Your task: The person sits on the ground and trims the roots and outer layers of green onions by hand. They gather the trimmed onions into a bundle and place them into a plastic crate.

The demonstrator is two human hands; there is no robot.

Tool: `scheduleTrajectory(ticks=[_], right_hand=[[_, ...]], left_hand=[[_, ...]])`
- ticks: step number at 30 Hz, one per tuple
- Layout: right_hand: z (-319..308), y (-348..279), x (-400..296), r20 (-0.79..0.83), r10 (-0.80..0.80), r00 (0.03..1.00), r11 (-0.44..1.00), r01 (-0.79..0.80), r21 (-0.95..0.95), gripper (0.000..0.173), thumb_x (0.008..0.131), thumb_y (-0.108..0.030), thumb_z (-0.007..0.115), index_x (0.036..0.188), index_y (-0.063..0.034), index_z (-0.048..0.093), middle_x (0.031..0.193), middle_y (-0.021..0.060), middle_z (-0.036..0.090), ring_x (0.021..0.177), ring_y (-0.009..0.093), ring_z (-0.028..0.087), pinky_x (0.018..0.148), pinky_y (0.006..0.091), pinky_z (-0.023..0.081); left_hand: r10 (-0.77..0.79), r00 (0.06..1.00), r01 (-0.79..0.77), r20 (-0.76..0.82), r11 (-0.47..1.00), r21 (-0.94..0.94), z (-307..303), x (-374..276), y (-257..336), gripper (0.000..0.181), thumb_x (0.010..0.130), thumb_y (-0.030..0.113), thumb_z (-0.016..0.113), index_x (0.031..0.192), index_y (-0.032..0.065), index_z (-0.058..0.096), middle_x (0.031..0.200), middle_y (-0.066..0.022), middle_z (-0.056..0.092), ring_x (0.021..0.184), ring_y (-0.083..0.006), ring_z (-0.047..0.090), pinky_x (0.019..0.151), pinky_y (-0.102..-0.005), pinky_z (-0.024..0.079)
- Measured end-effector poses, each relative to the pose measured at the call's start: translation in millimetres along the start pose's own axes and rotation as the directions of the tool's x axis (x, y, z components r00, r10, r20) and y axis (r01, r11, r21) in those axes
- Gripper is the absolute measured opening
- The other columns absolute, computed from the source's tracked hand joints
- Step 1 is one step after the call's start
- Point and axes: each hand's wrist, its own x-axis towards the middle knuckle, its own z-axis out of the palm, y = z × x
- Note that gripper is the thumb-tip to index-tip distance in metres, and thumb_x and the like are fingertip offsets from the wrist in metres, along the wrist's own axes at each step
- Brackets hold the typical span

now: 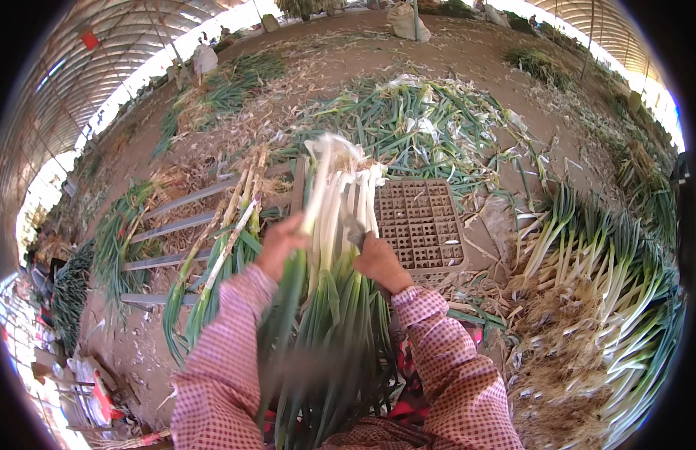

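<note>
My left hand (281, 245) grips a green onion stalk (317, 194) by its pale shank, its white end pointing away from me and its leaves hanging towards my lap. The stalk is blurred. My right hand (380, 260) is closed round a dark handled tool (355, 232), whose far part is too blurred to name. Between and beneath both hands lies a bunch of green onions (330, 225), white ends at the far side. Their green leaves (337, 320) spread down over my lap.
A brown perforated plastic crate (420, 222) stands right of the bunch. Metal slats (168, 261) hold a few untrimmed onions (227, 247) at left. Cut leaves (404, 124) are heaped beyond. Many rooted onions (584, 298) lie at right. Far off stands a white sack (407, 23).
</note>
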Motion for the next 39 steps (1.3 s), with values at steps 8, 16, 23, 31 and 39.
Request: scheduleTrajectory(ticks=[8, 16, 23, 31, 39], right_hand=[[4, 40, 19, -0.115, -0.052, 0.992, 0.993, 0.039, -0.109, 0.041, 0.069, -0.013, 0.061, 0.098, 0.0113, 0.046, 0.083, 0.0308, 0.059, 0.082, 0.044, 0.06, 0.076, 0.0464, 0.048], [-13, 24, 2, -0.141, -0.067, 0.988, 0.997, 0.063, -0.037, 0.04, 0.069, -0.011, 0.057, 0.1, 0.0115, 0.045, 0.083, 0.0316, 0.058, 0.084, 0.047, 0.056, 0.077, 0.0483, 0.045], [-6, 43, -6, -0.006, 0.04, 0.999, 0.983, -0.04, -0.178, 0.036, 0.069, -0.007, 0.052, 0.098, 0.0133, 0.044, 0.083, 0.0303, 0.059, 0.085, 0.043, 0.059, 0.076, 0.0461, 0.048], [-4, 18, -4, 0.203, 0.05, 0.978, 0.986, -0.015, -0.167, 0.035, 0.077, -0.008, 0.052, 0.104, 0.0111, 0.045, 0.093, 0.0286, 0.06, 0.087, 0.039, 0.061, 0.085, 0.0436, 0.047], [1, 51, 17, 0.027, -0.014, 1.0, 0.982, 0.019, -0.186, 0.041, 0.071, -0.01, 0.055, 0.105, 0.0104, 0.043, 0.089, 0.0259, 0.06, 0.091, 0.039, 0.059, 0.08, 0.0418, 0.048]], left_hand=[[0.425, 0.905, -0.419, 0.012, 0.885, 0.201, 3, 48, 202, 0.059, 0.08, 0.004, 0.055, 0.136, 0.0066, 0.037, 0.077, -0.0069, 0.06, 0.052, -0.0087, 0.05, 0.044, -0.0202, 0.044], [0.326, 0.944, -0.316, -0.046, 0.936, 0.156, 4, 37, 160, 0.065, 0.07, -0.005, 0.057, 0.132, 0.0078, 0.043, 0.132, -0.0143, 0.048, 0.089, -0.0188, 0.059, 0.083, -0.0292, 0.048], [-0.204, 0.979, 0.204, -0.011, 0.978, 0.032, 30, 5, -82, 0.059, 0.077, -0.004, 0.055, 0.134, 0.0022, 0.038, 0.141, -0.0181, 0.034, 0.129, -0.0282, 0.036, 0.108, -0.0376, 0.029], [0.156, 0.986, -0.159, -0.055, 0.986, -0.055, 12, 11, -6, 0.06, 0.077, 0.0, 0.058, 0.134, 0.0049, 0.038, 0.131, -0.017, 0.048, 0.092, -0.0165, 0.061, 0.083, -0.0299, 0.051], [0.094, 0.993, -0.099, -0.076, 0.993, -0.068, 1, 17, -45, 0.063, 0.079, 0.001, 0.057, 0.137, 0.0061, 0.035, 0.098, -0.0129, 0.064, 0.071, -0.0151, 0.06, 0.069, -0.0268, 0.053]])
